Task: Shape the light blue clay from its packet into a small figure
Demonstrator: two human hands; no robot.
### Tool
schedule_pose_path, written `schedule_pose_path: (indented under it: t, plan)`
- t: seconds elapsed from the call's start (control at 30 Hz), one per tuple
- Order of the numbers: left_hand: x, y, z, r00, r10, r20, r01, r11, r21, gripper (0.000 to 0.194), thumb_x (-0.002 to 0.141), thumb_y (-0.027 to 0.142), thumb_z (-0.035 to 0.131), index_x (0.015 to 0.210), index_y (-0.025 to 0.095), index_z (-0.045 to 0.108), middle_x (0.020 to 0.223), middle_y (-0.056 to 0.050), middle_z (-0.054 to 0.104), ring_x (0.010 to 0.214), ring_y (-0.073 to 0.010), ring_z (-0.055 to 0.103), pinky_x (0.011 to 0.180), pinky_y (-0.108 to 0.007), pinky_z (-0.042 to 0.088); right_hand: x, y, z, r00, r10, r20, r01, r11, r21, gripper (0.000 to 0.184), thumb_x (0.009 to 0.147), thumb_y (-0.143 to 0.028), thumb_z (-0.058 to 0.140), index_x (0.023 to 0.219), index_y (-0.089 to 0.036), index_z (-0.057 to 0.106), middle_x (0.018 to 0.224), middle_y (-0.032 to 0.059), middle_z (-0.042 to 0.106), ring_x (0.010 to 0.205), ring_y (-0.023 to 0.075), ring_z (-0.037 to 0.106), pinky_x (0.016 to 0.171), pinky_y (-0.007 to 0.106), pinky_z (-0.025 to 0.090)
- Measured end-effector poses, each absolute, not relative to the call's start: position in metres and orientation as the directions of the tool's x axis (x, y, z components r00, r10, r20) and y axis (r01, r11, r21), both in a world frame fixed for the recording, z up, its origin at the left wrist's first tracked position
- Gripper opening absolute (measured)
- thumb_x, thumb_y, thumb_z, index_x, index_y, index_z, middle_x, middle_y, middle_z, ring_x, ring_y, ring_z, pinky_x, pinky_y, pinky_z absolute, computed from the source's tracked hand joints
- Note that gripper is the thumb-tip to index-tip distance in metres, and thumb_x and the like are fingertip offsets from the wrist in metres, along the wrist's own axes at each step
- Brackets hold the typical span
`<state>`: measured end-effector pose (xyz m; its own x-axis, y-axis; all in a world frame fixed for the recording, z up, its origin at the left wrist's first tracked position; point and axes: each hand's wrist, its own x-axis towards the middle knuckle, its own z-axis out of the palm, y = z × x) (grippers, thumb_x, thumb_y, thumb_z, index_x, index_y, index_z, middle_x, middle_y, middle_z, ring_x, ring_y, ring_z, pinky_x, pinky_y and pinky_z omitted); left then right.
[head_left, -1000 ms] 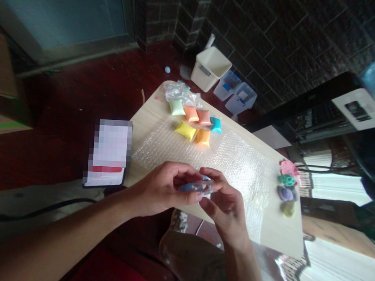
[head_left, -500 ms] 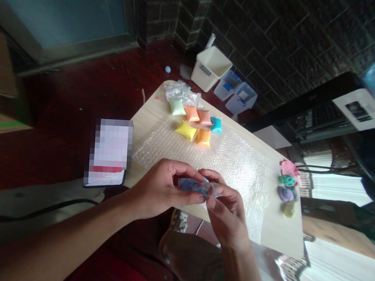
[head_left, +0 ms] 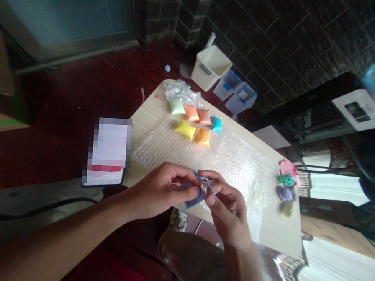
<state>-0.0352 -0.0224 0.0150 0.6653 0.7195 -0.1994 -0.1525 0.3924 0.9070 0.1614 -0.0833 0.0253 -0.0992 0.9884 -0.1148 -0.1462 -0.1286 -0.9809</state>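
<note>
Over the table's near edge, my left hand (head_left: pixel 169 185) pinches a small clear plastic packet with blue contents (head_left: pixel 189 202) between thumb and fingers. My right hand (head_left: pixel 229 212) grips the crinkled clear end of the same packet, close beside the left fingertips. Fingers partly cover the packet, so whether it is torn cannot be made out. Beyond the hands lie several soft-clay-like pillow packets: a yellow one (head_left: pixel 185 129), an orange one (head_left: pixel 203 137), a pale green one (head_left: pixel 176 106) and a turquoise one (head_left: pixel 217 124). Bubble wrap (head_left: pixel 236 164) lies beneath the hands.
Crumpled clear plastic bags (head_left: pixel 180 92) lie at the table's far corner. Pink (head_left: pixel 288 169), green (head_left: pixel 286 179), purple (head_left: pixel 285 193) and olive lumps (head_left: pixel 287 208) line the right edge. A tablet-like screen (head_left: pixel 108 153) stands at left. Bins (head_left: pixel 210 70) sit on the floor behind.
The blue packet has turned in my hands, so its body now hangs lower, below the left fingers. My left fingertips have shifted right, nearer the crinkled end.
</note>
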Motion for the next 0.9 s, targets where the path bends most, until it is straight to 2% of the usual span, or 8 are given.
schedule_pose_path:
  t: [0.07, 0.17, 0.3, 0.4, 0.5, 0.63, 0.8, 0.9]
  plan:
    - [-0.037, -0.022, 0.015, 0.669, 0.718, -0.193, -0.108, 0.351, 0.93, 0.022, 0.088, 0.035, 0.076, 0.093, 0.013, 0.076, 0.096, -0.008, 0.075, 0.084, -0.0185, 0.069, 0.072, -0.029, 0.054, 0.162, -0.082, 0.028, -0.16, 0.978, -0.135, -0.141, -0.158, -0.977, 0.003, 0.094, -0.027, 0.076, 0.095, -0.027, 0.079, 0.132, 0.0054, 0.066, 0.118, 0.0279, 0.064, 0.103, 0.046, 0.054]
    - [-0.04, -0.021, 0.015, 0.624, 0.774, -0.107, -0.034, 0.164, 0.986, 0.018, 0.089, 0.031, 0.074, 0.098, 0.015, 0.075, 0.11, -0.009, 0.072, 0.095, -0.0207, 0.068, 0.082, -0.033, 0.054, 0.163, -0.081, 0.033, -0.221, 0.964, -0.147, -0.088, -0.17, -0.981, 0.008, 0.098, -0.03, 0.07, 0.098, -0.027, 0.077, 0.139, 0.0059, 0.063, 0.126, 0.03, 0.061, 0.108, 0.049, 0.051]
    - [-0.043, -0.019, 0.016, 0.595, 0.804, 0.0, -0.02, 0.014, 1.0, 0.028, 0.09, 0.026, 0.072, 0.118, 0.021, 0.07, 0.122, -0.008, 0.07, 0.106, -0.0221, 0.066, 0.093, -0.036, 0.053, 0.164, -0.08, 0.042, -0.275, 0.952, -0.138, 0.014, -0.14, -0.99, 0.01, 0.1, -0.031, 0.067, 0.102, -0.03, 0.077, 0.157, 0.0008, 0.051, 0.147, 0.0322, 0.044, 0.123, 0.054, 0.037]
    - [-0.045, -0.017, 0.017, 0.667, 0.743, 0.054, -0.021, -0.053, 0.998, 0.035, 0.088, 0.023, 0.072, 0.123, 0.023, 0.069, 0.13, -0.009, 0.066, 0.117, -0.0253, 0.062, 0.095, -0.037, 0.052, 0.165, -0.08, 0.045, -0.317, 0.938, -0.136, 0.073, -0.118, -0.99, 0.008, 0.099, -0.031, 0.068, 0.099, -0.03, 0.076, 0.162, -0.0023, 0.045, 0.154, 0.0321, 0.035, 0.127, 0.054, 0.028]
    - [-0.047, -0.016, 0.018, 0.723, 0.689, 0.044, 0.007, -0.071, 0.997, 0.029, 0.086, 0.023, 0.072, 0.115, 0.022, 0.07, 0.124, -0.008, 0.064, 0.117, -0.0263, 0.059, 0.098, -0.04, 0.05, 0.166, -0.079, 0.044, -0.34, 0.929, -0.142, 0.071, -0.126, -0.99, 0.007, 0.098, -0.028, 0.069, 0.097, -0.029, 0.076, 0.162, -0.0012, 0.046, 0.153, 0.032, 0.038, 0.126, 0.052, 0.03]
    - [-0.049, -0.013, 0.021, 0.741, 0.67, 0.041, 0.018, -0.082, 0.996, 0.009, 0.085, 0.026, 0.072, 0.092, 0.021, 0.069, 0.106, -0.005, 0.063, 0.107, -0.025, 0.059, 0.099, -0.041, 0.047, 0.166, -0.078, 0.04, -0.323, 0.939, -0.12, 0.011, -0.123, -0.992, 0.005, 0.096, -0.031, 0.07, 0.096, -0.029, 0.075, 0.154, 0.0024, 0.054, 0.146, 0.0344, 0.046, 0.121, 0.055, 0.035]
    - [-0.049, -0.013, 0.025, 0.799, 0.601, 0.0, 0.053, -0.069, 0.996, 0.011, 0.087, 0.026, 0.074, 0.094, 0.019, 0.069, 0.103, -0.004, 0.065, 0.103, -0.0234, 0.059, 0.092, -0.036, 0.046, 0.164, -0.077, 0.044, -0.328, 0.932, -0.153, 0.004, -0.161, -0.987, 0.007, 0.095, -0.033, 0.072, 0.096, -0.028, 0.077, 0.15, 0.0048, 0.057, 0.143, 0.035, 0.049, 0.119, 0.055, 0.038]
    - [-0.049, -0.013, 0.027, 0.799, 0.601, -0.023, 0.008, 0.028, 1.0, 0.011, 0.09, 0.029, 0.071, 0.088, 0.019, 0.067, 0.098, -0.004, 0.062, 0.1, -0.0218, 0.059, 0.089, -0.034, 0.046, 0.165, -0.076, 0.047, -0.336, 0.933, -0.132, 0.007, -0.137, -0.991, 0.008, 0.095, -0.032, 0.072, 0.096, -0.028, 0.077, 0.149, 0.0053, 0.057, 0.143, 0.0351, 0.048, 0.12, 0.057, 0.036]
